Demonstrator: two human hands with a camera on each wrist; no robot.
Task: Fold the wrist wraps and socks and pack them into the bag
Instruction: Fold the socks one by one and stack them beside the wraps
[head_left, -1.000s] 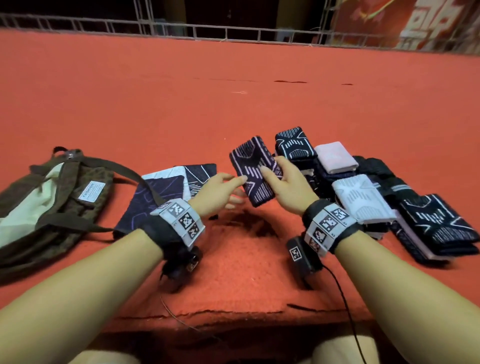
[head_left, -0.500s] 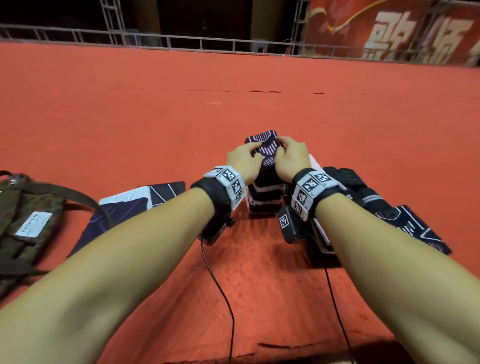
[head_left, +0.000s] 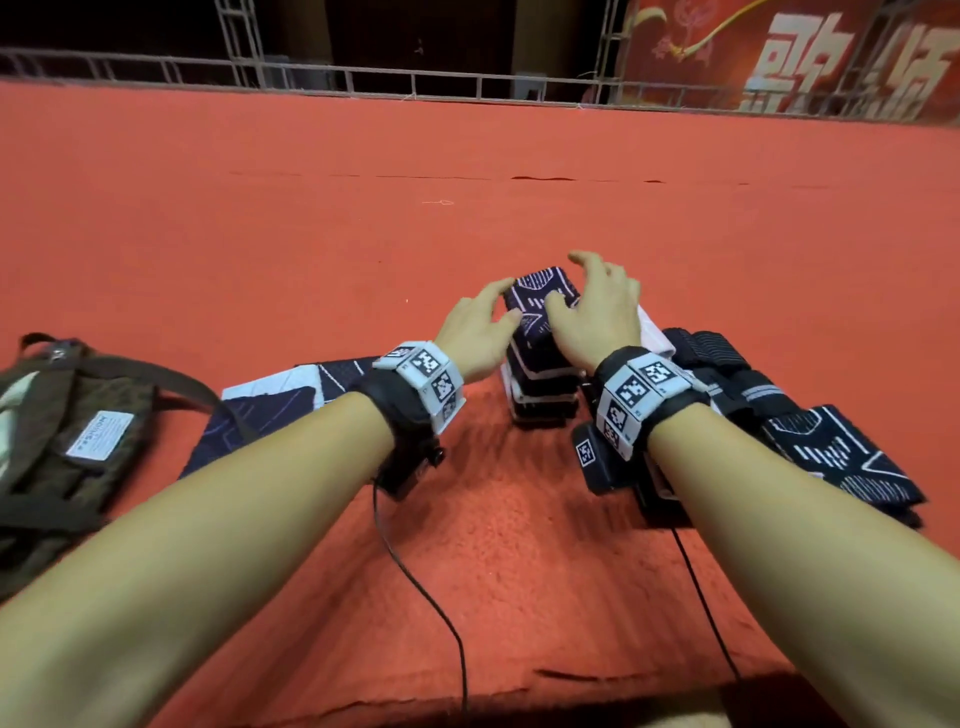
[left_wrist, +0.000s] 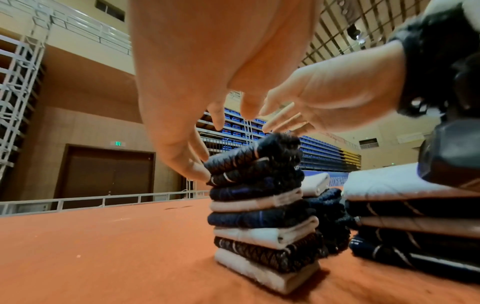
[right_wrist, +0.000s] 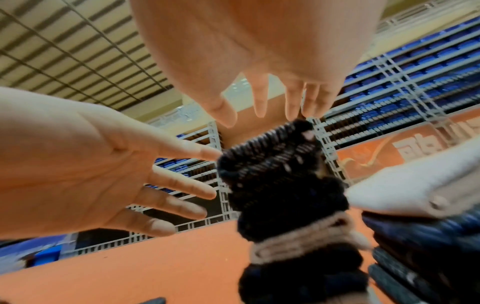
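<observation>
A tall stack of folded socks and wrist wraps (head_left: 540, 379) stands on the red carpet, alternating dark and white layers (left_wrist: 259, 216). Its top piece (head_left: 540, 288) is dark with a white line pattern. My left hand (head_left: 480, 327) is at the stack's left side, fingers straight and spread; its thumb touches the upper edge (left_wrist: 200, 170). My right hand (head_left: 597, 306) hovers over the top right with fingers spread and holds nothing (right_wrist: 272, 98). The brown bag (head_left: 78, 431) lies at the far left.
Flat unfolded dark and white pieces (head_left: 291, 405) lie between the bag and the stack. A row of folded dark and white items (head_left: 841, 452) stretches to the right of the stack, one white piece (head_left: 652, 332) right beside it. A metal railing (head_left: 467, 83) borders the far carpet edge.
Both hands carried the patterned dark piece from in front of me onto the stack and pressed it down. Now the fingers have lifted and spread, and the piece rests on top.
</observation>
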